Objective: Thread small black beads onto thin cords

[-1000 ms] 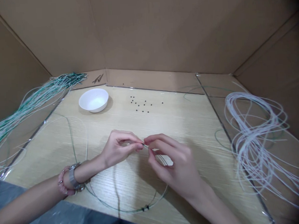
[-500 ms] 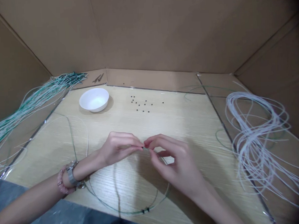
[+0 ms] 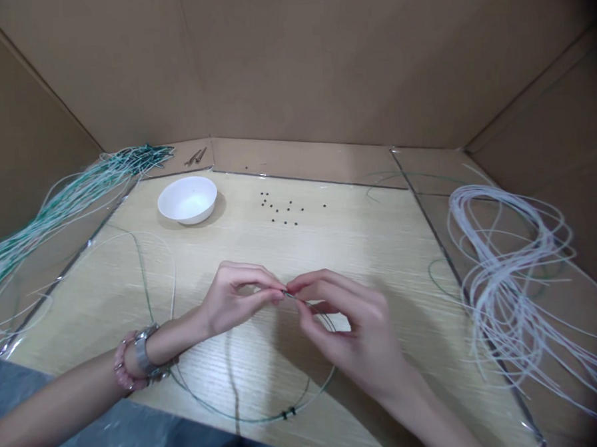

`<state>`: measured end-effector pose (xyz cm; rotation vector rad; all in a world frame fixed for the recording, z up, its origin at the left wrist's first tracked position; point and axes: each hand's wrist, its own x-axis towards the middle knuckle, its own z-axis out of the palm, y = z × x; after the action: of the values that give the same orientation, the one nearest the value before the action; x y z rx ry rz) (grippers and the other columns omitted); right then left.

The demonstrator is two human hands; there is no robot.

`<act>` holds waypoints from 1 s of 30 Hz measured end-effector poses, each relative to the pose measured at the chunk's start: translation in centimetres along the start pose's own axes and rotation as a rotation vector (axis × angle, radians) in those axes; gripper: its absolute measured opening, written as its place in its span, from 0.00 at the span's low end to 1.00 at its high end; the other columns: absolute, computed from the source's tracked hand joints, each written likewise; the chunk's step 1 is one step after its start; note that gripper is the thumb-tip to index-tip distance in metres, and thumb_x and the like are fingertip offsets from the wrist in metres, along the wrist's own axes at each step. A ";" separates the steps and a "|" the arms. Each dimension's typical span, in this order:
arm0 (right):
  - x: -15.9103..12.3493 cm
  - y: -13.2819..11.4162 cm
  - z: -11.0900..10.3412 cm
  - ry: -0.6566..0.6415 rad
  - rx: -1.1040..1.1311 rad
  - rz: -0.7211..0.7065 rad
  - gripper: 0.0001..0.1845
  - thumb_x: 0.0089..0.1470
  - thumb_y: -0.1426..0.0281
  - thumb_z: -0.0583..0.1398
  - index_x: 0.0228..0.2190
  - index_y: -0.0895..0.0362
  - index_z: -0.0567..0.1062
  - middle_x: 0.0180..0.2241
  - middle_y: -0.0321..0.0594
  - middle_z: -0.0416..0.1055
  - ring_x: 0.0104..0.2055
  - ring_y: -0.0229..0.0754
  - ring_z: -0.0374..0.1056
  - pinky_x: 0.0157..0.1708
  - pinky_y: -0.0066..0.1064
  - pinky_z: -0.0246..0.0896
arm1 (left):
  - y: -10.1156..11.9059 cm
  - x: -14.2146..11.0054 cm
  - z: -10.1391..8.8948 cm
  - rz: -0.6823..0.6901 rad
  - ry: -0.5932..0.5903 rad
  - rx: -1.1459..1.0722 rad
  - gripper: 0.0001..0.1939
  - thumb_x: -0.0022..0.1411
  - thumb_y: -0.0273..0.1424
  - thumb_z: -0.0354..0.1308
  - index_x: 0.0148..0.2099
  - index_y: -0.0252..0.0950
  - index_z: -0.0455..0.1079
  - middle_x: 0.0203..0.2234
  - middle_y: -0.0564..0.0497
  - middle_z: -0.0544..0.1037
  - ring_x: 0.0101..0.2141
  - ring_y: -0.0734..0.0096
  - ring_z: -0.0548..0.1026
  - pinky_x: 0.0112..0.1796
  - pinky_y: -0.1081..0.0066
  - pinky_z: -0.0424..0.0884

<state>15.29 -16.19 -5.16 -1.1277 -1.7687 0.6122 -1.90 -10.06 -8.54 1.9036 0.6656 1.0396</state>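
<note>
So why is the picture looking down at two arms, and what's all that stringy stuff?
This picture comes from a camera worn on a person's head, so you see what they see, looking down. Their left hand and right hand meet in the middle, pinching a thin cord between their fingertips. That cord curves down into a big loop with two small dark beads on it. On the wooden table sit a white bowl and some tiny black beads. A green and white bundle of cords lies on one side, white cords on the other, and cardboard walls stand behind.
</note>
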 end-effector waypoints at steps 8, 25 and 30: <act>-0.1 0.0 0.1 0.001 -0.013 -0.004 0.09 0.50 0.82 0.56 0.25 0.57 0.72 0.31 0.37 0.72 0.32 0.33 0.69 0.27 0.21 0.69 | 0.0 0.0 -0.1 0.011 -0.013 -0.040 0.02 0.54 0.25 0.63 0.31 0.31 0.77 0.26 0.47 0.81 0.27 0.73 0.77 0.30 0.76 0.74; -0.1 0.8 0.4 -0.026 0.009 0.101 0.08 0.53 0.78 0.57 0.33 0.57 0.75 0.31 0.37 0.74 0.30 0.33 0.70 0.23 0.20 0.70 | 0.3 0.1 -0.5 0.123 -0.063 0.181 0.05 0.59 0.27 0.58 0.33 0.32 0.75 0.27 0.46 0.80 0.29 0.71 0.77 0.31 0.73 0.73; -0.2 1.0 0.8 -0.026 -0.015 0.098 0.06 0.54 0.75 0.57 0.31 0.57 0.75 0.31 0.38 0.74 0.30 0.34 0.71 0.26 0.23 0.70 | 0.5 0.1 -0.2 0.130 -0.069 0.213 0.05 0.59 0.25 0.57 0.32 0.31 0.73 0.25 0.47 0.78 0.27 0.73 0.75 0.30 0.74 0.71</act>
<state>15.07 -15.87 -6.40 -1.2271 -1.7510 0.6758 -1.98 -10.17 -8.05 2.1815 0.6411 1.0111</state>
